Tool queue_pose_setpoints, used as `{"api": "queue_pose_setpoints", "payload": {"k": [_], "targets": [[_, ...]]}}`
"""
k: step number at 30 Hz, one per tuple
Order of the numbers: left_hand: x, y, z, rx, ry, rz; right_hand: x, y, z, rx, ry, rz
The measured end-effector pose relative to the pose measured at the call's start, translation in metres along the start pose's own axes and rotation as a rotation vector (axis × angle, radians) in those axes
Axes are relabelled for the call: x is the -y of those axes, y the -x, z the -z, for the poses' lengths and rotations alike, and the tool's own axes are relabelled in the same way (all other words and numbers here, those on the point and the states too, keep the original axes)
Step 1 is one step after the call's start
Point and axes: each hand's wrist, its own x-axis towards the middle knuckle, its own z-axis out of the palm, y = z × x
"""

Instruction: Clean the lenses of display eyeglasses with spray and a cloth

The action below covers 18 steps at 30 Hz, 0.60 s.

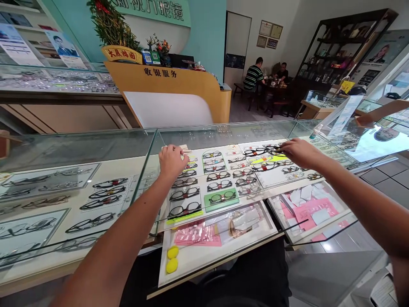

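My right hand (302,152) reaches into the glass display case from the right, its fingers closed on a pair of dark-framed eyeglasses (274,149). Just left of these, another dark pair of glasses (254,152) lies near the back of the display. My left hand (172,162) is over the back left of the same display with its fingers curled. The fingertips are partly hidden, and what they hold, if anything, cannot be made out. A small pale piece (185,148) shows beside them. Several rows of glasses, including a pair on a green card (237,199), lie in front of the hands.
Below the case, a pulled-out drawer (204,264) holds pink packets and yellow round cases (172,259). A second drawer (335,232) holds pink and white papers. A glass divider (145,170) stands left of my left hand. Two people sit at a far table.
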Motion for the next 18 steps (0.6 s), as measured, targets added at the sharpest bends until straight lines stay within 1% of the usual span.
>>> {"api": "queue_pose_setpoints", "payload": {"k": [1, 3, 5, 7, 10, 13, 16, 18], "targets": [[0.001, -0.001, -0.001, 0.003, 0.002, 0.005, 0.006, -0.024, -0.002, 0.046, 0.013, 0.018], [0.003, -0.003, -0.001, 0.013, 0.007, 0.017, 0.016, -0.065, -0.013, 0.101, 0.018, 0.009], [0.005, -0.006, -0.001, 0.024, 0.009, 0.031, 0.022, -0.096, -0.028, 0.132, 0.040, -0.009], [0.005, -0.008, -0.001, 0.029, 0.010, 0.041, 0.023, -0.118, -0.044, 0.145, 0.062, -0.017], [0.006, -0.010, -0.001, 0.039, 0.015, 0.053, 0.022, -0.140, -0.066, 0.159, 0.077, -0.011], [0.007, -0.012, -0.002, 0.048, 0.017, 0.059, 0.021, -0.151, -0.081, 0.187, 0.083, -0.005], [0.008, -0.013, -0.004, 0.045, 0.021, 0.056, 0.020, -0.156, -0.091, 0.209, 0.078, -0.003], [0.009, -0.013, -0.006, 0.037, 0.025, 0.053, 0.021, -0.157, -0.094, 0.220, 0.072, -0.009]]}}
